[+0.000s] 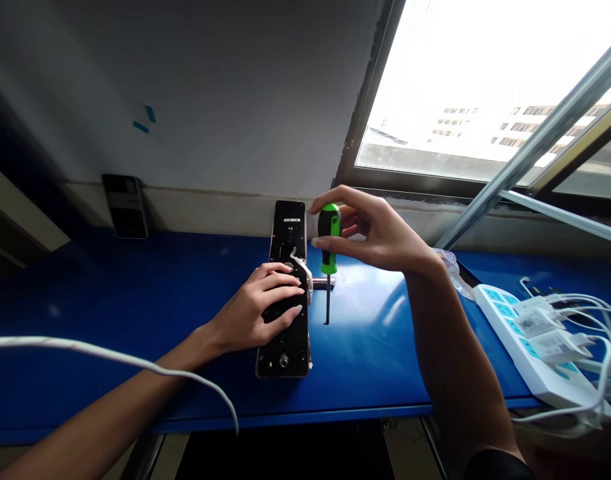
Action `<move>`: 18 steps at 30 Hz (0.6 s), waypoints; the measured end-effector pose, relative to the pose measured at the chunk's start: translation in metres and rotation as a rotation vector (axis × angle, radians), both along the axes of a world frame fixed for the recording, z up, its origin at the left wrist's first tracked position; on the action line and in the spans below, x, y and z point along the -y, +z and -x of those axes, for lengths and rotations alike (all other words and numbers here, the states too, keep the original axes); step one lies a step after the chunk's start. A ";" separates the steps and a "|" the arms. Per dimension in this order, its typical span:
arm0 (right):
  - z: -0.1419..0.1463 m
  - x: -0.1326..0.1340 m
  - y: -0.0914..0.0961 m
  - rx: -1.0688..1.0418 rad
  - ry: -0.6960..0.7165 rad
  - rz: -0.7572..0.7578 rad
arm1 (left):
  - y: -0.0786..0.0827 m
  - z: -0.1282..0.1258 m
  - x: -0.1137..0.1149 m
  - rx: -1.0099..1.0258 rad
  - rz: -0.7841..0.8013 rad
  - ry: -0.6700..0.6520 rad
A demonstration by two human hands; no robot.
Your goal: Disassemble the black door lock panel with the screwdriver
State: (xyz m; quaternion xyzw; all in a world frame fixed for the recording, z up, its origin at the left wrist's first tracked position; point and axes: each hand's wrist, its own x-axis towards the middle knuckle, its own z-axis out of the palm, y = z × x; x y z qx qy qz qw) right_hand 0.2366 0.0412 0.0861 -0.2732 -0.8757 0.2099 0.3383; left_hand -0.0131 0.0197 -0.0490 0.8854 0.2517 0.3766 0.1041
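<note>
A long black door-lock panel [287, 237] lies flat on the blue table [135, 300], its length running away from me. My left hand [258, 308] rests on the panel's middle, fingers stretched flat and a little apart, pressing it down. My right hand [373, 230] hovers just right of the panel and pinches the green and black handle of a screwdriver [329, 250] between thumb and fingers. The screwdriver hangs upright, its thin shaft pointing down with the tip close above the table beside the panel. A small white part sits at the panel's right edge near my left fingertips.
A white power strip [523, 347] with several plugs and white cables lies at the right. A white cable [135, 360] crosses the front left. A second dark panel [125, 205] leans against the wall at the back left. A window fills the upper right.
</note>
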 end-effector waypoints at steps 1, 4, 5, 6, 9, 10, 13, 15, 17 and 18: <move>0.003 0.001 -0.001 -0.069 -0.011 0.006 | 0.001 0.003 -0.001 0.008 0.004 -0.009; 0.011 0.001 -0.004 -0.230 -0.045 0.002 | 0.004 0.010 -0.003 0.035 0.028 -0.045; 0.013 0.000 -0.005 -0.261 -0.058 -0.009 | 0.005 0.011 -0.003 0.041 0.037 -0.056; 0.015 -0.001 -0.006 -0.282 -0.072 -0.027 | 0.006 0.012 -0.003 0.044 0.044 -0.065; 0.018 -0.006 -0.009 -0.325 -0.095 -0.087 | 0.006 0.012 -0.004 0.050 0.047 -0.076; 0.019 -0.008 -0.010 -0.336 -0.099 -0.102 | 0.006 0.012 -0.005 0.055 0.039 -0.076; 0.022 -0.011 -0.013 -0.357 -0.125 -0.137 | 0.003 0.011 -0.007 0.064 0.002 -0.065; 0.024 -0.011 -0.014 -0.362 -0.140 -0.157 | 0.001 0.011 -0.008 0.065 -0.022 -0.053; 0.025 -0.011 -0.016 -0.371 -0.151 -0.161 | -0.001 0.011 -0.009 0.064 -0.038 -0.042; 0.026 -0.011 -0.017 -0.379 -0.155 -0.159 | -0.002 0.011 -0.010 0.065 -0.040 -0.037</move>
